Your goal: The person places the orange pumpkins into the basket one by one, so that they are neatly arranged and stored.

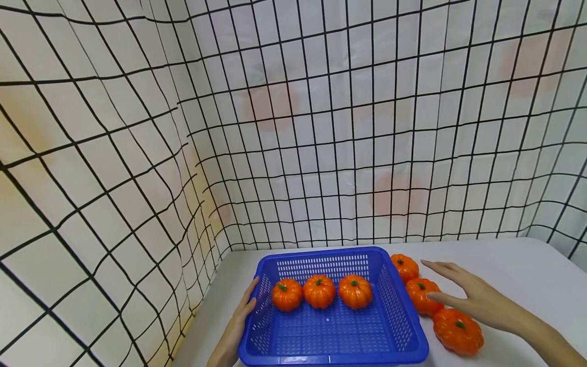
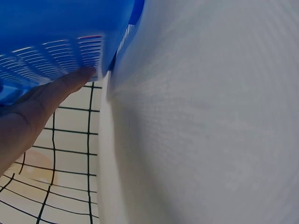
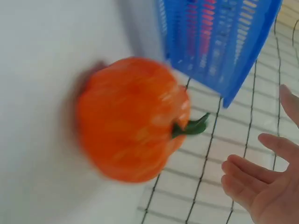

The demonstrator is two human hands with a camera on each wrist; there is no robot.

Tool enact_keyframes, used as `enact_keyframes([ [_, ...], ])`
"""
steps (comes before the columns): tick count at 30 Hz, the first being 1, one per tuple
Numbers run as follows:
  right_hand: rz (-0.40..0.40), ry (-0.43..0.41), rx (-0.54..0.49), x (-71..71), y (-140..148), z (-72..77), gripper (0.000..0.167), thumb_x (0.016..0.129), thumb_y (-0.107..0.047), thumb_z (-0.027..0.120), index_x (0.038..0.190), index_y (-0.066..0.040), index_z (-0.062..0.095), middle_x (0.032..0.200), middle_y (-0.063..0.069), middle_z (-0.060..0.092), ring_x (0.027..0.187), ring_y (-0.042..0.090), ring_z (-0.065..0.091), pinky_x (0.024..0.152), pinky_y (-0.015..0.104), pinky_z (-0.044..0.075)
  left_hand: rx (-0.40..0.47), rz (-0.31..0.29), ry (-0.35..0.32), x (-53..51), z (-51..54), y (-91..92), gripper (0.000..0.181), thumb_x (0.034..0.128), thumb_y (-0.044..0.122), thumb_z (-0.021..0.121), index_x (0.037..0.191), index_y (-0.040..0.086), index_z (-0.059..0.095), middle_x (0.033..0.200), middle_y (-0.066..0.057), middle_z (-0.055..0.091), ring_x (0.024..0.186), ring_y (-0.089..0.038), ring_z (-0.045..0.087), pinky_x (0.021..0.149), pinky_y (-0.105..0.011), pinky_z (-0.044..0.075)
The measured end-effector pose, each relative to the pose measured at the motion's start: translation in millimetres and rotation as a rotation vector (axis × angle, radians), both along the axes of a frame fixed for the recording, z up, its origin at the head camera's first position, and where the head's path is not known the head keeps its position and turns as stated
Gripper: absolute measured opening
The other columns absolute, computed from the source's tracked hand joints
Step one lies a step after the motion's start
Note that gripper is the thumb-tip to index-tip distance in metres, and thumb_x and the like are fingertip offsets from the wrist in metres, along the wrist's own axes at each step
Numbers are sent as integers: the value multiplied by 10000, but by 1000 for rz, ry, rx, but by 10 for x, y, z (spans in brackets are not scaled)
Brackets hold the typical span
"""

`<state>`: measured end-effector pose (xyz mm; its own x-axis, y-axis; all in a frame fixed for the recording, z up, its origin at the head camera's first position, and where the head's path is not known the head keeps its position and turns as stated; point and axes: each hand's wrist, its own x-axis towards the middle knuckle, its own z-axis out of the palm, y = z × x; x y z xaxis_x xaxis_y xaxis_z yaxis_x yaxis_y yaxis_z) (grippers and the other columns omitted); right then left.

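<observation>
A blue plastic basket (image 1: 332,359) stands on the white table with three orange pumpkins in a row inside: a left one (image 1: 287,295), a middle one (image 1: 319,291) and a right one (image 1: 355,291). My left hand (image 1: 237,323) rests with extended fingers against the basket's left side; its fingers also touch the slotted wall in the left wrist view. Outside the right wall lie three more pumpkins: a far one (image 1: 405,268), a middle one (image 1: 424,296) and a near one (image 1: 458,332). Above these my right hand (image 1: 477,300) hovers, fingers spread, holding nothing.
The white table (image 1: 518,275) extends to the right of the loose pumpkins. Black grid netting (image 1: 312,153) over pale sheeting rises behind the table and along its left side, close to my left hand.
</observation>
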<state>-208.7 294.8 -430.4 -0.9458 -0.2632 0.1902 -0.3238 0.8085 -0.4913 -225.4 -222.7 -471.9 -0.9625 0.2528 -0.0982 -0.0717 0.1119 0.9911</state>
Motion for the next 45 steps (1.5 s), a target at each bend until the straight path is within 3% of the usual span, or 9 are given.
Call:
enact_keyframes([
  [4,-26,-14,21,86,209,-197,717,978,-400,689,1554,-54,438,1458,344,513,1266,619,505,789,766,495,7,-5,-7,8,8,-8,635,1107,508,318,1671,364,63,1740,-189,-111,1544,-548,85,1059,-452,441],
  [7,-54,-107,37,114,302,-339,761,986,-446,665,1563,-24,405,1464,375,481,1262,626,496,789,744,506,23,-6,-13,12,10,-11,628,1110,497,316,1670,368,63,1739,-192,-116,1527,-541,129,967,-363,470],
  [13,-95,-370,35,142,374,-534,831,1003,-539,586,1586,-1,337,1484,441,387,1244,661,460,792,734,514,39,-8,-11,10,21,-13,619,1113,490,310,1670,372,64,1739,-197,-103,1492,-515,209,918,-363,507],
  [18,-106,-489,-47,165,401,-661,866,993,-541,600,1590,14,306,1489,442,372,1243,665,439,814,737,516,47,-13,-12,7,17,-12,617,1117,481,306,1671,365,60,1738,-200,-101,1475,-500,248,891,-372,528],
  [26,-93,-524,-122,161,396,-765,877,986,-517,624,1599,11,287,1504,405,394,1234,562,510,826,709,535,39,-6,-16,9,14,-13,620,1117,482,307,1672,358,62,1737,-208,-92,1452,-480,295,874,-374,543],
  [39,-65,-476,-148,180,387,-696,793,995,-451,627,1537,72,379,1417,354,518,1157,382,598,834,646,569,41,-3,-9,11,17,-12,618,1116,480,312,1671,365,66,1742,-189,-104,1506,-513,184,924,-357,507],
  [45,-85,-477,-122,198,370,-659,790,993,-466,627,1532,63,395,1404,380,515,1140,417,604,820,639,576,39,-10,-1,7,11,-15,614,1118,472,309,1672,360,68,1744,-184,-98,1523,-514,149,943,-351,488],
])
